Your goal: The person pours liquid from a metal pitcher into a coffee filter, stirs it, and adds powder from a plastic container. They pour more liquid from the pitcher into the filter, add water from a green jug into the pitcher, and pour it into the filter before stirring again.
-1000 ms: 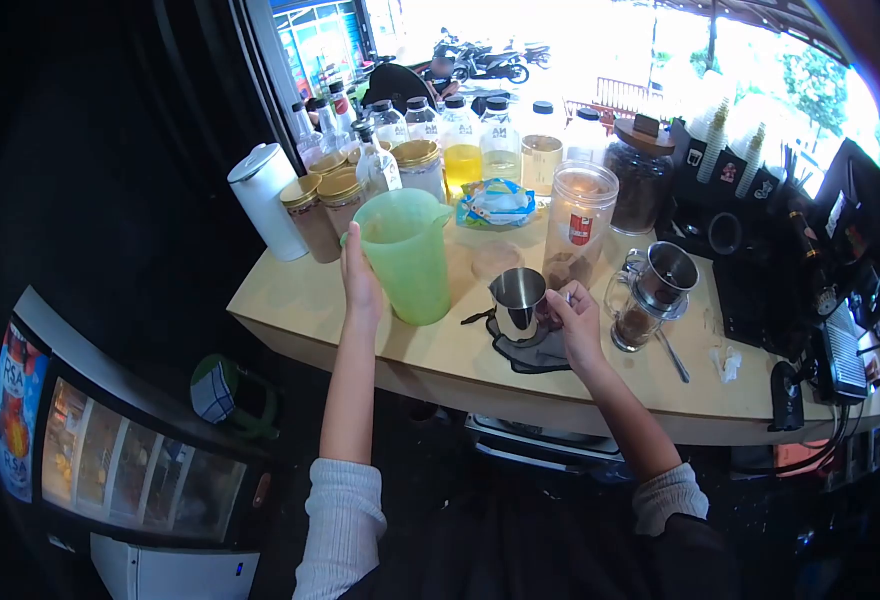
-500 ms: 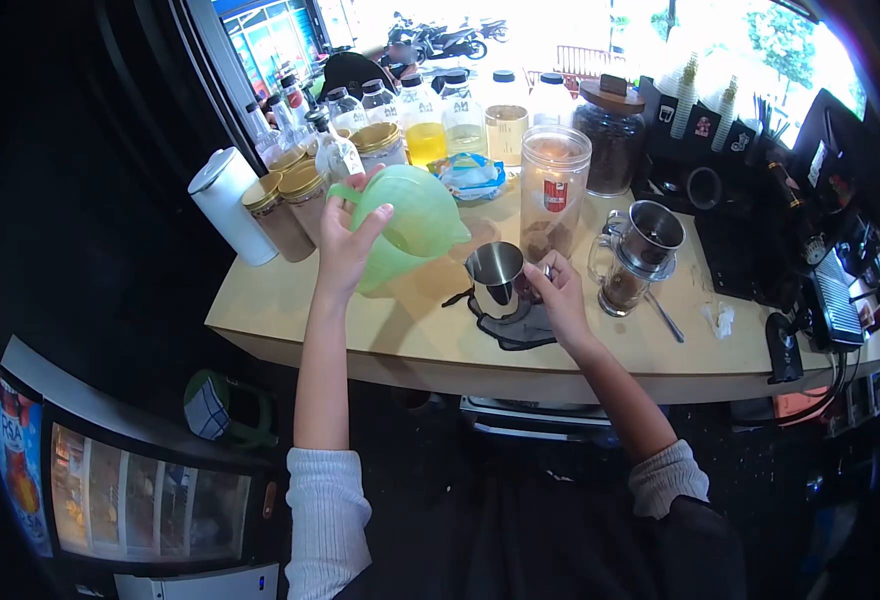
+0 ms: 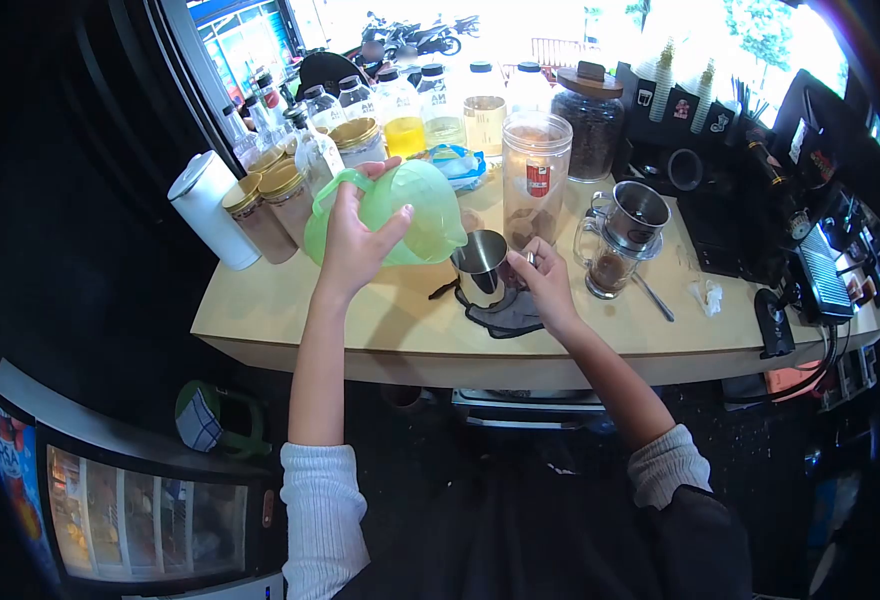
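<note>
My left hand (image 3: 363,235) is closed on a translucent green plastic jug (image 3: 425,210), tilted to the right, its spout close to the rim of a stainless steel pitcher (image 3: 481,260). Whether liquid passes between them I cannot make out. My right hand (image 3: 548,285) pinches the steel pitcher's handle; this pitcher stands roughly upright at a dark grey cloth (image 3: 510,318) on the counter. Just behind is a tall clear canister (image 3: 537,175) with a red label. Right of it, a metal drip filter (image 3: 637,213) sits on a glass mug (image 3: 608,272) with brown contents.
Gold-lidded jars (image 3: 285,190), a white jug (image 3: 210,215) and several bottles (image 3: 400,115) line the counter's back and left. A wood-lidded jar (image 3: 588,125) stands behind. To the right lie a spoon (image 3: 653,297), crumpled tissue (image 3: 706,295) and black equipment (image 3: 820,285).
The green jug has tipped further, its spout coming down toward the steel pitcher's rim. My right hand keeps hold of the pitcher. The whole view has shifted slightly.
</note>
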`<act>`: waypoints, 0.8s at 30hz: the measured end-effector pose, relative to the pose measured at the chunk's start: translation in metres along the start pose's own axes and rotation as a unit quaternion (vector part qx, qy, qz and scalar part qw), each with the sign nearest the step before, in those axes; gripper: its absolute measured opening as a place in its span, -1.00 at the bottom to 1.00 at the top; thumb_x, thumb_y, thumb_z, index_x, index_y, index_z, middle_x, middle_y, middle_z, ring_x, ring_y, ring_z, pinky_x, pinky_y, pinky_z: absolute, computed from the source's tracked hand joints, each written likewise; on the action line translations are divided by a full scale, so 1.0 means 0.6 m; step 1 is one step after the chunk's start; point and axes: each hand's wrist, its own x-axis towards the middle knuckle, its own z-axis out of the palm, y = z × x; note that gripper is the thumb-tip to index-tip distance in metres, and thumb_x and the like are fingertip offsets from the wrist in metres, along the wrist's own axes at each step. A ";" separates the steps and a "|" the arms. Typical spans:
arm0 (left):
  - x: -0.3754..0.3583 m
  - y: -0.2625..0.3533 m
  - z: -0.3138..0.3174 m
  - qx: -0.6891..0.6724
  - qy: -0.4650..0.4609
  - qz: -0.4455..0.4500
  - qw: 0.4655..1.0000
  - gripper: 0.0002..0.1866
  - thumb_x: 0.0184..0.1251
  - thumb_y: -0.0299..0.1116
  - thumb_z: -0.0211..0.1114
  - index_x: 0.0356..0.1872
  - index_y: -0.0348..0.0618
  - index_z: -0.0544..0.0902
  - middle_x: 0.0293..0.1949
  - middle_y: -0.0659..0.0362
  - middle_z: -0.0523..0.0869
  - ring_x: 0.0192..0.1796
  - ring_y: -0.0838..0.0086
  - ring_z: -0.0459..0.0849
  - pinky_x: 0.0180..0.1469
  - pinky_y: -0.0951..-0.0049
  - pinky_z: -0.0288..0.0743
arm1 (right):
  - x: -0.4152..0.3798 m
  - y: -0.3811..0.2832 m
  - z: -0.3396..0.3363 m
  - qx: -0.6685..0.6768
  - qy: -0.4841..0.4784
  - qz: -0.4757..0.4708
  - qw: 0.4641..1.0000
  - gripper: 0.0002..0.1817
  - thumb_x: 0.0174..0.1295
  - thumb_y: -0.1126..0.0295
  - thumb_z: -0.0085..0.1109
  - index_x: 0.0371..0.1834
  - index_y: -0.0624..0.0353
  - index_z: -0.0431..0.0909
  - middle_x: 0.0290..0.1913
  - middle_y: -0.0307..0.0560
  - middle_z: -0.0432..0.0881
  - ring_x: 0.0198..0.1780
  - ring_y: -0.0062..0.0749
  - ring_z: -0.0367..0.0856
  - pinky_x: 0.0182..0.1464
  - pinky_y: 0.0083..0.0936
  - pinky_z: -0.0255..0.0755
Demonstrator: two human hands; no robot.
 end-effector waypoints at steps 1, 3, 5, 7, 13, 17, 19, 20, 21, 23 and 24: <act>0.002 -0.005 0.000 0.026 -0.013 0.012 1.000 -0.49 0.16 -0.59 0.24 0.14 -0.25 0.28 0.26 -0.01 0.45 0.29 0.37 0.39 0.33 0.34 0.30 | 0.003 0.007 -0.006 0.001 -0.005 0.004 1.000 -0.79 0.32 0.42 0.15 -0.42 0.08 0.31 -0.46 -0.35 0.49 -0.44 -0.76 0.41 -0.38 -0.72 0.28; 0.004 -0.008 0.002 0.052 -0.025 0.025 0.998 -0.49 0.16 -0.60 0.23 0.14 -0.25 0.28 0.26 -0.01 0.45 0.30 0.37 0.39 0.33 0.34 0.30 | 0.005 0.009 -0.009 0.002 -0.010 0.008 1.000 -0.79 0.32 0.45 0.14 -0.41 0.12 0.30 -0.42 -0.25 0.56 -0.40 -0.69 0.52 -0.35 -0.69 0.41; 0.006 -0.006 0.008 0.048 -0.006 0.023 0.999 -0.49 0.09 -0.45 0.33 0.07 -0.29 0.35 0.18 0.00 0.54 0.23 0.33 0.45 0.32 0.30 0.26 | 0.002 0.004 -0.005 0.009 -0.010 0.005 1.000 -0.79 0.32 0.46 0.15 -0.41 0.12 0.30 -0.43 -0.28 0.53 -0.40 -0.70 0.51 -0.35 -0.69 0.41; 0.006 -0.003 0.010 0.057 -0.007 0.025 0.998 -0.50 0.08 -0.44 0.33 0.06 -0.29 0.36 0.17 0.01 0.55 0.22 0.33 0.47 0.31 0.30 0.27 | 0.003 0.010 -0.009 0.010 -0.008 0.005 1.000 -0.78 0.32 0.46 0.14 -0.41 0.13 0.29 -0.45 -0.29 0.51 -0.40 -0.71 0.50 -0.35 -0.69 0.41; 0.014 -0.006 0.014 0.132 -0.022 0.044 0.990 -0.49 0.05 -0.39 0.35 0.05 -0.25 0.38 0.16 0.07 0.57 0.20 0.25 0.47 0.31 0.25 0.22 | 0.005 0.016 -0.006 0.017 0.004 0.003 1.000 -0.77 0.32 0.46 0.14 -0.43 0.13 0.28 -0.47 -0.33 0.46 -0.40 -0.73 0.48 -0.34 -0.70 0.40; 0.013 0.000 0.017 0.169 -0.027 0.033 0.985 -0.48 0.05 -0.35 0.35 0.07 -0.20 0.39 0.17 0.13 0.57 0.20 0.24 0.42 0.31 0.22 0.17 | 0.005 0.023 -0.008 0.034 0.000 0.004 0.999 -0.77 0.32 0.46 0.14 -0.42 0.14 0.28 -0.45 -0.32 0.48 -0.38 -0.73 0.49 -0.32 -0.71 0.41; 0.014 0.004 0.018 0.162 -0.029 0.030 0.986 -0.47 0.05 -0.35 0.34 0.07 -0.19 0.39 0.17 0.13 0.56 0.20 0.24 0.41 0.31 0.22 0.17 | 0.004 0.020 -0.006 0.034 0.002 0.006 0.999 -0.77 0.32 0.46 0.14 -0.42 0.14 0.28 -0.44 -0.31 0.49 -0.37 -0.73 0.50 -0.30 -0.71 0.41; 0.014 0.005 0.018 0.154 -0.030 0.029 0.987 -0.47 0.05 -0.35 0.34 0.08 -0.18 0.39 0.17 0.14 0.56 0.19 0.24 0.41 0.31 0.22 0.17 | 0.002 0.018 -0.005 0.032 0.003 0.006 0.999 -0.77 0.32 0.46 0.14 -0.42 0.14 0.28 -0.43 -0.30 0.50 -0.37 -0.72 0.51 -0.29 -0.72 0.42; 0.014 0.007 0.018 0.155 -0.031 0.027 0.987 -0.47 0.05 -0.35 0.34 0.08 -0.18 0.39 0.17 0.14 0.56 0.19 0.24 0.41 0.31 0.22 0.17 | 0.001 0.017 -0.004 0.034 0.003 0.008 0.999 -0.77 0.32 0.46 0.14 -0.42 0.14 0.28 -0.43 -0.30 0.50 -0.37 -0.72 0.51 -0.29 -0.72 0.42; 0.012 0.010 0.019 0.162 -0.027 0.018 0.986 -0.47 0.05 -0.35 0.35 0.08 -0.17 0.39 0.18 0.14 0.55 0.19 0.24 0.40 0.31 0.23 0.17 | 0.001 0.016 -0.005 0.035 -0.001 0.011 0.999 -0.77 0.32 0.46 0.14 -0.43 0.13 0.28 -0.42 -0.29 0.51 -0.35 -0.72 0.52 -0.27 -0.73 0.43; 0.012 0.011 0.020 0.162 -0.027 0.017 0.986 -0.47 0.05 -0.35 0.35 0.08 -0.17 0.39 0.18 0.14 0.55 0.19 0.24 0.40 0.31 0.23 0.17 | 0.001 0.018 -0.006 0.035 -0.002 0.011 0.999 -0.77 0.32 0.46 0.14 -0.43 0.13 0.28 -0.42 -0.29 0.51 -0.35 -0.72 0.52 -0.27 -0.73 0.43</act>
